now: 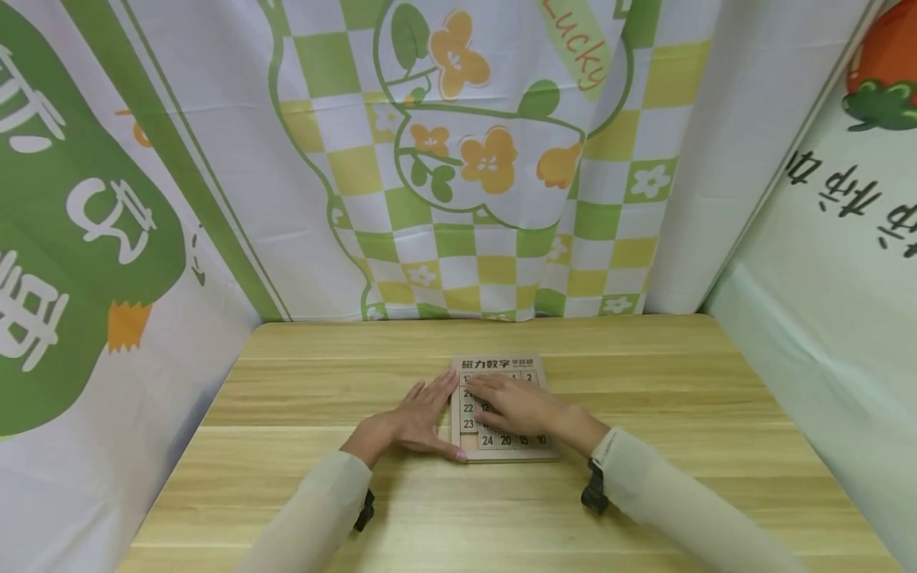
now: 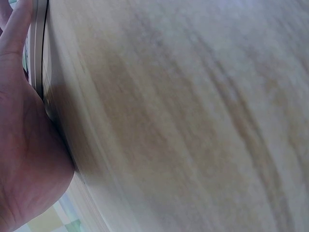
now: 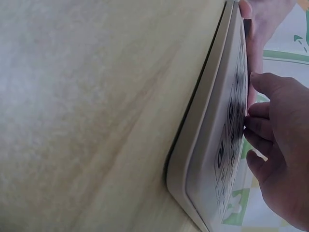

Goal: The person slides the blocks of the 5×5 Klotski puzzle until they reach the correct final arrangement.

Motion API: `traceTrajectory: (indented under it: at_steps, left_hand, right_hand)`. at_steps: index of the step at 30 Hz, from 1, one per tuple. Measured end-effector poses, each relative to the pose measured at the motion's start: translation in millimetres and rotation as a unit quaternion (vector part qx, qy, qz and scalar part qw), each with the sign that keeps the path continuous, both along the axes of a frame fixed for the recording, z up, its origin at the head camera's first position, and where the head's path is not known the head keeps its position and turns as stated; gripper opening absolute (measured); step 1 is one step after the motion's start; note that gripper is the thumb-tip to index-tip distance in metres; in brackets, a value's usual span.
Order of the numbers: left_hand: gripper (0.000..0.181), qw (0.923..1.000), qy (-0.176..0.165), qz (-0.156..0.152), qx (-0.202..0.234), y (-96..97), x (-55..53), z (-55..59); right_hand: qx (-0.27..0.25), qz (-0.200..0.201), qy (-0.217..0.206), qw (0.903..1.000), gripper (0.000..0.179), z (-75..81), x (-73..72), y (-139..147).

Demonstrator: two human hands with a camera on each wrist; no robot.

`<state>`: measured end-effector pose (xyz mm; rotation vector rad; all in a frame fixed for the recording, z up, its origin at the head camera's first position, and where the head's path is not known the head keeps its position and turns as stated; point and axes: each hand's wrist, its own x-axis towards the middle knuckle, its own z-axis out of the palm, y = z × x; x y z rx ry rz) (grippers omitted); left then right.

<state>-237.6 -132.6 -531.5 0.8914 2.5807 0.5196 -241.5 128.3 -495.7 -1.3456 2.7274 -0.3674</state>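
A wooden sliding number puzzle [image 1: 512,456] lies flat on the table, with numbered square tiles inside its frame and a bare cell at the lower left. My left hand [image 1: 418,418] is spread along the puzzle's left side, fingertips at the upper left edge and thumb at the lower left corner. Over the tiles reaches my right hand [image 1: 521,404], its fingertips on the left-hand columns, hiding several middle tiles. In the right wrist view, the fingers of the right hand [image 3: 285,140] touch the tile face from above, the thumb extended.
The light wood-grain table [image 1: 645,382] extends around the puzzle on all sides. Behind it hangs a curtain [image 1: 458,270] with green and yellow checks and flowers. Printed cloths stand at the left [image 1: 215,239] and right [image 1: 809,263].
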Motion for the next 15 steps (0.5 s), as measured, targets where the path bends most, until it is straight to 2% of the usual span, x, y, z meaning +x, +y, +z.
traceTrajectory:
  at_steps: [8,11,15]
  left_hand:
    - [0.142,1.0,-0.004,-0.006,-0.005,0.6,5.1,10.9]
    - [0.143,0.9999,-0.002,-0.008,0.006,-0.6,3.9,7.8]
    - [0.145,0.9999,0.003,-0.007,0.007,-2.0,-1.0,-2.2]
  right_hand:
    - [0.015,0.001,0.014,0.9998,0.062,-1.5,4.4,0]
    - [0.022,0.003,0.017,0.9996,0.061,0.5,10.6,0]
    - [0.026,0.011,0.011,0.9995,0.057,3.6,21.1,1]
